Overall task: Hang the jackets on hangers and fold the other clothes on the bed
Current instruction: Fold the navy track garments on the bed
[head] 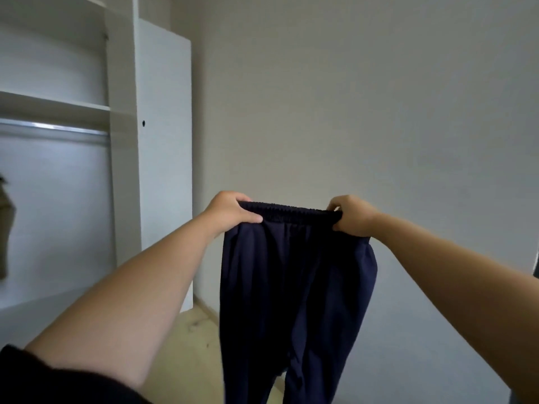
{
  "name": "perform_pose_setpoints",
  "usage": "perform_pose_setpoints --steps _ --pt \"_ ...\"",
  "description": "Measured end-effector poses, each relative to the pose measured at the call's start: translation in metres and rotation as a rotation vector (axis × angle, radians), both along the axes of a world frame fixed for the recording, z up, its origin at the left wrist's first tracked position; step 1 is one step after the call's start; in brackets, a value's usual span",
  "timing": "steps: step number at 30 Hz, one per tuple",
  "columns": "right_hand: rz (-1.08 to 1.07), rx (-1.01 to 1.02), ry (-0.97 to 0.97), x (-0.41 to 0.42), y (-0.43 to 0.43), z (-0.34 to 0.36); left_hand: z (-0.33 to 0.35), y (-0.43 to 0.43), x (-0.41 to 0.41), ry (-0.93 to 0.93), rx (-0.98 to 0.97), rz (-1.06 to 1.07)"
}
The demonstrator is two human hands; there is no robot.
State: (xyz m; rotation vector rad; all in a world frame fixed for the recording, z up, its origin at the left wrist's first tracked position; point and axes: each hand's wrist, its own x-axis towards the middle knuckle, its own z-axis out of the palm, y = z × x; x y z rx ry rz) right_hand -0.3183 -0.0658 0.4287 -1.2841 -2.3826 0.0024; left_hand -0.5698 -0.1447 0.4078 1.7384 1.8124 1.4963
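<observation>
A pair of dark navy trousers (294,281) with an elastic waistband hangs in the air in front of me, legs dangling down past the bottom of the view. My left hand (230,212) grips the left end of the waistband. My right hand (351,215) grips the right end, so the band is stretched flat between them. Both arms reach forward at about chest height. The bed is out of view.
An open white wardrobe (122,158) stands at the left with shelves and a metal hanging rail (55,129). An olive garment (5,228) hangs at its far left edge. A bare white wall (364,112) is ahead, pale wooden floor (186,339) below.
</observation>
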Motion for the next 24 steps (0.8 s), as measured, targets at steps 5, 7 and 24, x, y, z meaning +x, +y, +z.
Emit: perform_pose_setpoints --steps 5,7,24 --pt "-0.058 -0.299 -0.348 0.007 -0.007 0.001 -0.004 -0.010 -0.009 -0.249 0.008 -0.110" --pt "-0.093 -0.178 -0.271 0.006 -0.007 0.005 -0.003 -0.010 -0.012 -0.285 0.093 -0.052" --pt "-0.130 -0.570 0.917 0.014 -0.012 -0.061 -0.052 -0.003 0.000 0.051 0.168 0.350"
